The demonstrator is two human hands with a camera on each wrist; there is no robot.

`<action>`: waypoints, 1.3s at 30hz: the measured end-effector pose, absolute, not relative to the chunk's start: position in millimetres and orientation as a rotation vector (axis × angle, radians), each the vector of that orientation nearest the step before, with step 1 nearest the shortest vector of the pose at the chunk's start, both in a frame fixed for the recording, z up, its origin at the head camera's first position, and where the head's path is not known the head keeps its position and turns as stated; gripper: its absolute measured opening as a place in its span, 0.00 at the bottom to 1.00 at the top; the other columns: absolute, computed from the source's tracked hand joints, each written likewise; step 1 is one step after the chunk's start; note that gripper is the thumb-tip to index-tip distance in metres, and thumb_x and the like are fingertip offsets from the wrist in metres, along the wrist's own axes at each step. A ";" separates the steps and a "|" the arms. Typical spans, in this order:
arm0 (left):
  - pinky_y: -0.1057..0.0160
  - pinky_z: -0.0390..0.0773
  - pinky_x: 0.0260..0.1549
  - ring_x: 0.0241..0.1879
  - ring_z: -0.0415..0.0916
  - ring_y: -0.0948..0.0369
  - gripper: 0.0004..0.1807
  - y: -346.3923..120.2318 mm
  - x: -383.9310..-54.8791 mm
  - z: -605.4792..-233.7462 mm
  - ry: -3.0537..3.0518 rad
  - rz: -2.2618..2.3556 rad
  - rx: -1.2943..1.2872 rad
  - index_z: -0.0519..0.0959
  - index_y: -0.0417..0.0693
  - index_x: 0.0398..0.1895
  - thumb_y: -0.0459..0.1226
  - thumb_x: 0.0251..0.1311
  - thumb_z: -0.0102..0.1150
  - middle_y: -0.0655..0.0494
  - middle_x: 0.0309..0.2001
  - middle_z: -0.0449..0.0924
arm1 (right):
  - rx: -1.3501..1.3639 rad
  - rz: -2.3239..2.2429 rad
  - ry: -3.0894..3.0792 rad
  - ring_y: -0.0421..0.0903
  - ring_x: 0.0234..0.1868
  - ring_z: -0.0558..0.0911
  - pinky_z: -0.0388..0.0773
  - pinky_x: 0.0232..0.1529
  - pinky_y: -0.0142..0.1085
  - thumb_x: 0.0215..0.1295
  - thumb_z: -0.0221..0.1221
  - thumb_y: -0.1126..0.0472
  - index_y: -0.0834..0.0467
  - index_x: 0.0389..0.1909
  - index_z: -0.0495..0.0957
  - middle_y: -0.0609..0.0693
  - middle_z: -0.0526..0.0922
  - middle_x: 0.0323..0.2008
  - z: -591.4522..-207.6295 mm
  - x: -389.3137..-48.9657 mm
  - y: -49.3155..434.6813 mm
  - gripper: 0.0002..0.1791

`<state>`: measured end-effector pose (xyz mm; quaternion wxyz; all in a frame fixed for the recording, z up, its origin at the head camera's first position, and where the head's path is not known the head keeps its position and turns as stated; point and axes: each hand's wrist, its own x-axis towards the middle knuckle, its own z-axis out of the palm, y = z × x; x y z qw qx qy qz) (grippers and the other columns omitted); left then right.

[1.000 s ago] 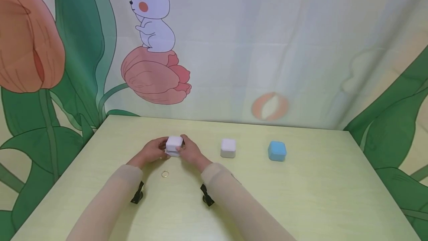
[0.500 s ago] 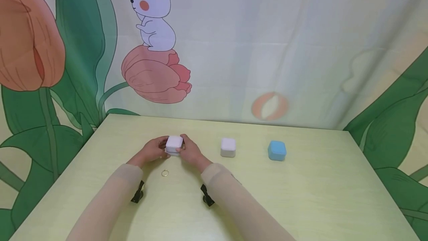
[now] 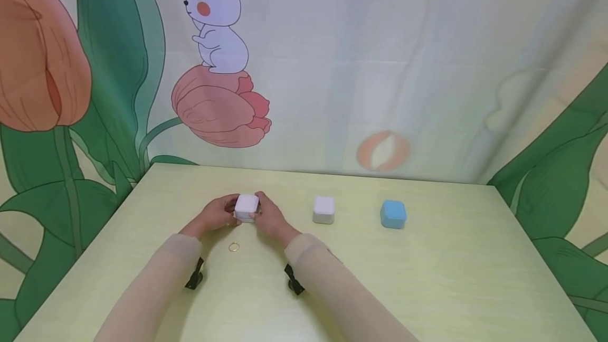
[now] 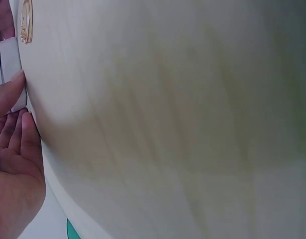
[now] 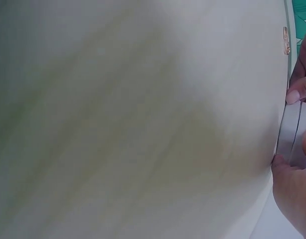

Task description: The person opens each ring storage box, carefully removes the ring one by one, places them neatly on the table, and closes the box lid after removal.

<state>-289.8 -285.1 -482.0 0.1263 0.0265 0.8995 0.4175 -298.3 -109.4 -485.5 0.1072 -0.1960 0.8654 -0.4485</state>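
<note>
White rounded cubic box [image 3: 246,208], on pale yellow tabletop [image 3: 451,278], grasped by curled fingers of left hand [image 3: 216,216] and right hand [image 3: 272,218]. Just in front: thin gold-coloured ring [image 3: 234,251]. Apart, to the right: white rounded cube [image 3: 324,210], then light-blue rounded cube [image 3: 393,214].

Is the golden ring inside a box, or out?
Out: the ring lies on the pale yellow table, in front of the held white square box.
</note>
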 end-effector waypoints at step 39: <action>0.41 0.63 0.76 0.76 0.59 0.35 0.44 -284.1 -287.8 -481.7 2.583 1.256 0.037 0.53 0.27 0.78 0.26 0.61 0.63 0.28 0.76 0.57 | -0.479 -1.359 2.494 0.57 0.72 0.75 0.71 0.75 0.44 0.71 0.62 0.64 0.65 0.76 0.62 0.62 0.72 0.73 -480.8 -298.9 -101.5 0.35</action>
